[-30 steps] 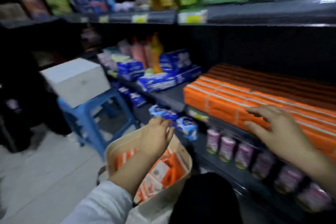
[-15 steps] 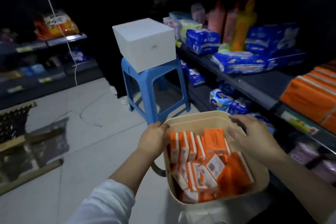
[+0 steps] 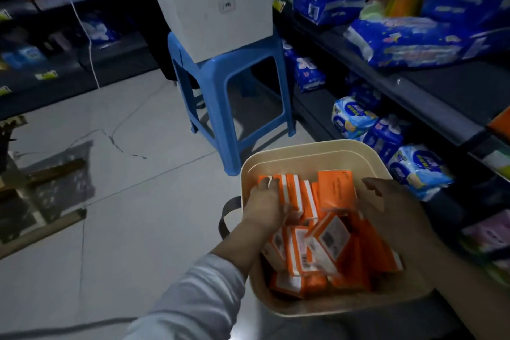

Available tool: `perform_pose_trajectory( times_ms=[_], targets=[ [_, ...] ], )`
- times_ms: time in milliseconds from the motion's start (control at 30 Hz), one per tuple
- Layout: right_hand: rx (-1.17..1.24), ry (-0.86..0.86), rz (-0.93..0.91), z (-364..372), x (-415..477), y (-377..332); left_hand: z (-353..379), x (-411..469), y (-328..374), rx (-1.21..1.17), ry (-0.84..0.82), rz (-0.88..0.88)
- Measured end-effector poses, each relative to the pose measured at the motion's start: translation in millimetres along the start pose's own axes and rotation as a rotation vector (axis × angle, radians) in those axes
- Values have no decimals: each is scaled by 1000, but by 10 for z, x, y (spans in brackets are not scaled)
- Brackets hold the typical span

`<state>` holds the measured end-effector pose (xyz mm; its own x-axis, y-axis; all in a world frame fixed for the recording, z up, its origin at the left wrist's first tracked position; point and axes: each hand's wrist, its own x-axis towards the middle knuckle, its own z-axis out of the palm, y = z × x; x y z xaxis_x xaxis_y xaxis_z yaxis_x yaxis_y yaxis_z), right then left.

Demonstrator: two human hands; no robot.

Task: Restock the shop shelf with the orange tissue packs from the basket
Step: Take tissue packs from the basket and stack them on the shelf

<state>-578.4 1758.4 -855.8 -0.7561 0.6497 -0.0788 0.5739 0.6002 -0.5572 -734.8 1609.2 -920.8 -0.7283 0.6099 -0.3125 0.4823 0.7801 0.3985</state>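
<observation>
Both hands (image 3: 265, 210) (image 3: 397, 218) — inside basket (image 3: 303, 149), among orange packs (image 3: 334, 193).

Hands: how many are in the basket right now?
2. The left hand lies on the orange tissue packs at the left side of the basket; the right hand is over the packs at its right side. Neither is hidden.

I see the basket (image 3: 309, 146) just in front of me, tissue packs (image 3: 335, 193) piled inside it. My left hand (image 3: 265, 207) lies on the packs by its left wall, and my right hand (image 3: 394, 215) is over its right side. Behind the basket stands a stool (image 3: 229, 74) with a box (image 3: 209, 3) on top. The shelf (image 3: 414, 91) runs along the right.
</observation>
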Motion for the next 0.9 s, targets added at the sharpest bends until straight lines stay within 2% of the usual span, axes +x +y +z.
perform_pose_trajectory(
  times_ms=[333, 500, 667, 900],
  targets=[
    [20, -64, 112, 18, 9, 264, 504, 347, 60, -90, -70, -334],
    [40, -61, 156, 70, 15, 342, 618, 425, 47, -67, -63, -428],
    [62, -79, 169, 81, 11, 365, 653, 463, -3, 16, -48, -376],
    [101, -71, 169, 15, -13, 290, 404, 307, 34, 80, 36, -212]
  ],
)
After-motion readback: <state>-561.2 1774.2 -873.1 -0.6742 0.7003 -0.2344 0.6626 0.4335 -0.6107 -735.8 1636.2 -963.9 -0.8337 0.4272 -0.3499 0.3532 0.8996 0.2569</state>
